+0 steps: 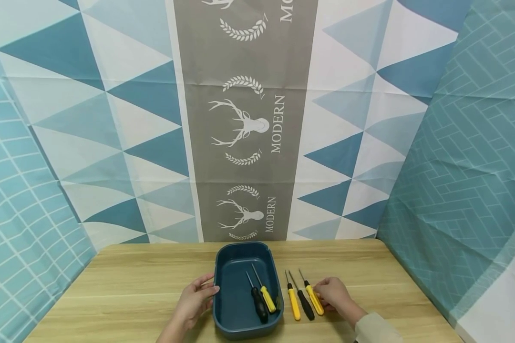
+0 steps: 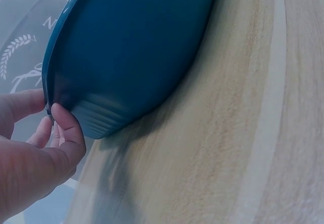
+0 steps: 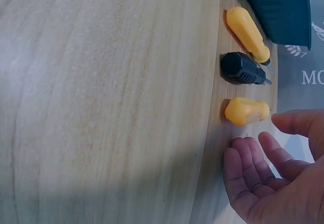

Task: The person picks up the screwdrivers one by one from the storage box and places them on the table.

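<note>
My left hand (image 1: 193, 301) (image 2: 43, 158) pinches the left rim of a dark blue tray (image 1: 231, 297) (image 2: 131, 41) between thumb and fingers. Inside the tray lie a black screwdriver (image 1: 259, 304) and a yellow one (image 1: 268, 299). Three more are on the table to its right: a yellow screwdriver (image 1: 294, 304) (image 3: 248, 31), a black screwdriver (image 1: 305, 305) (image 3: 240, 68) and another yellow screwdriver (image 1: 315, 300) (image 3: 245, 111). Beside this last one is my right hand (image 1: 334, 293) (image 3: 276, 176), its fingers loosely bent with a small gap to the handle in the right wrist view.
The wooden table (image 1: 154, 267) extends on both sides of the tray. Behind it hangs a patterned cloth (image 1: 244, 143) with triangles and deer heads; tile-patterned blue cloth (image 1: 17, 190) is at the left and green cloth (image 1: 463, 190) at the right.
</note>
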Motion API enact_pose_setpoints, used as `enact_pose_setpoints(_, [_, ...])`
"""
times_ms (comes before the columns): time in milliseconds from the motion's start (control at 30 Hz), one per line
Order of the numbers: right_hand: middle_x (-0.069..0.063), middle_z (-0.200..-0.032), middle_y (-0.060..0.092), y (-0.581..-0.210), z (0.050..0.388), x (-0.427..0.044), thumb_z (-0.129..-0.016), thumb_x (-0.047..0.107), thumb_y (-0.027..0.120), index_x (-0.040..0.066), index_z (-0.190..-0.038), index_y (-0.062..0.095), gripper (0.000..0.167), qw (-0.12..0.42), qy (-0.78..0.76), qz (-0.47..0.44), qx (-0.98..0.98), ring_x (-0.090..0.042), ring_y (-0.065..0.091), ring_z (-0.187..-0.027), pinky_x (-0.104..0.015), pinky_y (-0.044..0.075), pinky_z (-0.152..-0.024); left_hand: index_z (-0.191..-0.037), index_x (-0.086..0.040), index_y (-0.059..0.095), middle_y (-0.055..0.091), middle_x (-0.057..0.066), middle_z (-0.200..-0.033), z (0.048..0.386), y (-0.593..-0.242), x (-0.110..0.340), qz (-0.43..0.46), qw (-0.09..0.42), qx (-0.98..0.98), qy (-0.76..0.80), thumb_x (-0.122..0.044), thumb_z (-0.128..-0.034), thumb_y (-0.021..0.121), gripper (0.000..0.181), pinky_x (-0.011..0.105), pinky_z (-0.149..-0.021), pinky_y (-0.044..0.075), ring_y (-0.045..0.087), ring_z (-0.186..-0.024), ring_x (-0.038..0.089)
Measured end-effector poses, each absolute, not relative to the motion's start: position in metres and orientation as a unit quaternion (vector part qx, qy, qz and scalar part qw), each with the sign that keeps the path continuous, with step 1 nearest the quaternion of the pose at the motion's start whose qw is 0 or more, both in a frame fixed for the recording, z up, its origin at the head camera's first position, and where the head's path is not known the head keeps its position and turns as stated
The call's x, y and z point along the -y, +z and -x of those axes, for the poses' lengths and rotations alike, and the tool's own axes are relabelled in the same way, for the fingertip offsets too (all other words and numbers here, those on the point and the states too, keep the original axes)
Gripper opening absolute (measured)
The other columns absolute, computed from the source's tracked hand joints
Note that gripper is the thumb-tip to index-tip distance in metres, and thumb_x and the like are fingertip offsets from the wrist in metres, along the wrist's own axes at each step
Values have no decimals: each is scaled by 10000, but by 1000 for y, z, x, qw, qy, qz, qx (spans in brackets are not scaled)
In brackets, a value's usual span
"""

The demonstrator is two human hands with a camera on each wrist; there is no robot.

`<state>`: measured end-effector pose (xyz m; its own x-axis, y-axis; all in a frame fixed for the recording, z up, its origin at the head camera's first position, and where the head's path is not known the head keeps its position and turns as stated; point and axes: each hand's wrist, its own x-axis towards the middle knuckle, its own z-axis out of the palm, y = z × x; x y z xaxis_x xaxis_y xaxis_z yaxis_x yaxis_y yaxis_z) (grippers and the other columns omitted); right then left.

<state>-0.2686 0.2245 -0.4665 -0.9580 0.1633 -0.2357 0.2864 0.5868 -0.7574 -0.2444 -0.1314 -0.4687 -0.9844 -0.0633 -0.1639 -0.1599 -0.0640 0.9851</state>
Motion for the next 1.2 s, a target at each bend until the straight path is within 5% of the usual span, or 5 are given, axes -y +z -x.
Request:
enact_pose_setpoints(500, [-81,-772,584,-458,264,-233,-848,165,594,-16,-967,625,219,57,-460,-124,-877,-170,540,-667,-284,456,-551,-1331,29,441,510,234,-1202,243,-465,130,84,30,-681,726,-55,-846,637,530,317,-722,496,602,-852,185])
enact_pose_setpoints(767, [-21,-626,518,-452,263,-227,-874,141,559,-39,-1011,605,231,48,-506,-109,-854,-101,420,-509,-247,395,-501,-1337,23,438,513,234,-1210,242,-466,130,85,31,-683,725,-70,-850,640,535,316,-720,496,601,-859,182])
enact_pose_setpoints(1067, [-180,-987,615,-442,261,-209,-901,191,568,-49,-1112,583,320,34,-529,-88,-843,-218,593,-774,-336,507,-620,-1336,24,438,511,233,-1217,242,-467,131,86,31,-685,723,-85,-848,651,544,304,-709,490,595,-844,163])
enact_pose_setpoints(1200, [-183,-968,606,-439,261,-198,-899,192,569,-52,-1112,578,324,26,-540,-68,-838,-250,582,-786,-360,509,-638,-1328,31,441,517,223,-1199,242,-467,130,87,28,-680,727,-83,-849,651,536,307,-708,495,600,-853,170])
